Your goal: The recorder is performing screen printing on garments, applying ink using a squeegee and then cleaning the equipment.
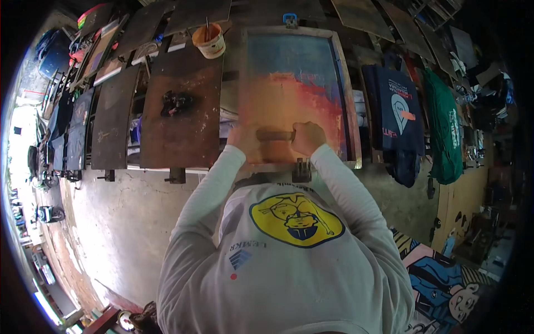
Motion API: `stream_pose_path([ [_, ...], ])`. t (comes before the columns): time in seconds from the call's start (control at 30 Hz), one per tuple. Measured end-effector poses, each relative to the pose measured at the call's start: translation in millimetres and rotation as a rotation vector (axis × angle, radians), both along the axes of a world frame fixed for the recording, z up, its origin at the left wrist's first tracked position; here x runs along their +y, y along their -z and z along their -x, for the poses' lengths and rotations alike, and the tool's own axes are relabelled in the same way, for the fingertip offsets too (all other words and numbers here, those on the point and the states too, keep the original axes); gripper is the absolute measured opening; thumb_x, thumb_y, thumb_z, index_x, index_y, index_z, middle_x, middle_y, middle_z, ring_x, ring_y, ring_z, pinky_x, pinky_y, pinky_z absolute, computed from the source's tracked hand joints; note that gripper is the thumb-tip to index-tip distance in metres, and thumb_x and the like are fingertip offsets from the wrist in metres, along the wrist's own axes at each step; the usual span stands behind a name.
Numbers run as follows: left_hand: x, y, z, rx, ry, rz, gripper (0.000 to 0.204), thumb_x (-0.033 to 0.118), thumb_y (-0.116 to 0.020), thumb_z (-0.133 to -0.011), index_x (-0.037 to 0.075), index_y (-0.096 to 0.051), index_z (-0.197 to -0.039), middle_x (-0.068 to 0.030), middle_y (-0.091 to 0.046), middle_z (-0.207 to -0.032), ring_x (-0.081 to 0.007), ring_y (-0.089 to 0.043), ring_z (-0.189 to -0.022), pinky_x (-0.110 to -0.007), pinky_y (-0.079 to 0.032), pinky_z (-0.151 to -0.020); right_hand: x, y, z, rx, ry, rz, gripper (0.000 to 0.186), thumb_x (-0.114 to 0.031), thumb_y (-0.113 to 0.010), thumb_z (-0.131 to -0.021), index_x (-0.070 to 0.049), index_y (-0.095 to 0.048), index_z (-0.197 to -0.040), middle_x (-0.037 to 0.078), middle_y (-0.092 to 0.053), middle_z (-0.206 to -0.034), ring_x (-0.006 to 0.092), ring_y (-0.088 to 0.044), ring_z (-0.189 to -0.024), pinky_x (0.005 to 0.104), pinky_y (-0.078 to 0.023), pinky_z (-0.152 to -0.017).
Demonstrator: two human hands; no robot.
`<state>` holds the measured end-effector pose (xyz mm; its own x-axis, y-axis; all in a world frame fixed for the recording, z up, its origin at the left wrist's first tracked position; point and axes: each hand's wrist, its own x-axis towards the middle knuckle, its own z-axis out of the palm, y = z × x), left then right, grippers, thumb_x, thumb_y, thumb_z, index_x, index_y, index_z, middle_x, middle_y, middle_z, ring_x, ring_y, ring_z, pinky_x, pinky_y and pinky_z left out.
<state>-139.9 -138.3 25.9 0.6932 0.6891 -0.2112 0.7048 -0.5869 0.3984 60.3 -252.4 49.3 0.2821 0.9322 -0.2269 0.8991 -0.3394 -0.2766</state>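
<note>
A wooden-framed printing screen lies in front of me, its mesh smeared orange and red over a blue-grey upper part. Both hands are at its near end, gripping a squeegee whose wooden bar shows between them. My left hand is closed round the left end of the bar. My right hand is wrapped round the other end, knuckles up. The squeegee's lower edge is hidden from me. Near the screen's front edge is a dark metal hinge clamp, and a blue clamp sits at the far edge.
A paint-stained bucket with a stick in it stands at the far left of the screen. On a brown board lies a crumpled black rag. Navy shirts and a green shirt lie on boards to the right.
</note>
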Motion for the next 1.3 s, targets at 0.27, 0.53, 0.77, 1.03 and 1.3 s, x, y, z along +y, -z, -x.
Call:
stream_pose_path([
  [0.27, 16.4, -7.8, -8.9, -0.108, 0.009, -0.077, 0.044, 0.049, -0.079, -0.069, 0.012, -0.068, -0.091, -0.0177, -0.07, -0.086, -0.0387, -0.068, -0.084, -0.05, -0.054, -0.075, 17.2, 6.2, -14.8, 0.021, -0.043, 0.032, 0.023, -0.024, -0.067, -0.073, -0.011, -0.072, -0.091, 0.019, -0.071, -0.092, 0.0365, -0.069, -0.087, 0.0449, -0.056, -0.081],
  [0.53, 12.9, 24.0, -4.0, -0.051, -0.037, -0.111, 0.042, 0.048, -0.078, -0.069, 0.013, -0.068, -0.091, -0.0174, -0.07, -0.085, -0.0392, -0.068, -0.083, -0.05, -0.054, -0.075, 10.1, 23.0, -3.1, 0.008, 0.01, -0.04, 0.025, -0.024, -0.068, -0.071, -0.011, -0.071, -0.092, 0.02, -0.07, -0.089, 0.0379, -0.069, -0.085, 0.0462, -0.056, -0.079],
  [0.77, -11.6, -23.3, 13.6, 0.013, 0.094, -0.041, 0.048, 0.054, -0.076, -0.069, 0.012, -0.069, -0.091, -0.0179, -0.07, -0.084, -0.0396, -0.068, -0.083, -0.05, -0.054, -0.075, -23.1, 4.8, 9.5, 0.064, -0.028, -0.064, 0.02, -0.023, -0.069, -0.068, -0.009, -0.071, -0.081, 0.019, -0.07, -0.08, 0.0386, -0.069, -0.079, 0.0476, -0.055, -0.075],
  [1.03, 10.8, 5.8, 6.5, 0.035, 0.086, -0.045, 0.055, 0.06, -0.076, -0.07, 0.01, -0.07, -0.092, -0.02, -0.07, -0.088, -0.0406, -0.068, -0.086, -0.047, -0.054, -0.079, 21.8, 15.8, -5.4, 0.073, -0.041, 0.156, 0.032, -0.026, -0.07, -0.069, -0.004, -0.074, -0.092, 0.021, -0.071, -0.095, 0.0374, -0.069, -0.093, 0.0442, -0.055, -0.085],
  [1.3, 66.5, -32.0, -44.0, 0.099, 0.283, -0.097, 0.065, 0.064, -0.072, -0.073, 0.011, -0.068, -0.11, -0.0175, -0.071, -0.098, -0.0376, -0.068, -0.094, -0.046, -0.054, -0.083, 78.3, 27.2, -49.5, 0.037, 0.035, 0.173, 0.032, -0.025, -0.068, -0.071, -0.006, -0.074, -0.095, 0.021, -0.071, -0.099, 0.0367, -0.069, -0.094, 0.0442, -0.055, -0.085],
])
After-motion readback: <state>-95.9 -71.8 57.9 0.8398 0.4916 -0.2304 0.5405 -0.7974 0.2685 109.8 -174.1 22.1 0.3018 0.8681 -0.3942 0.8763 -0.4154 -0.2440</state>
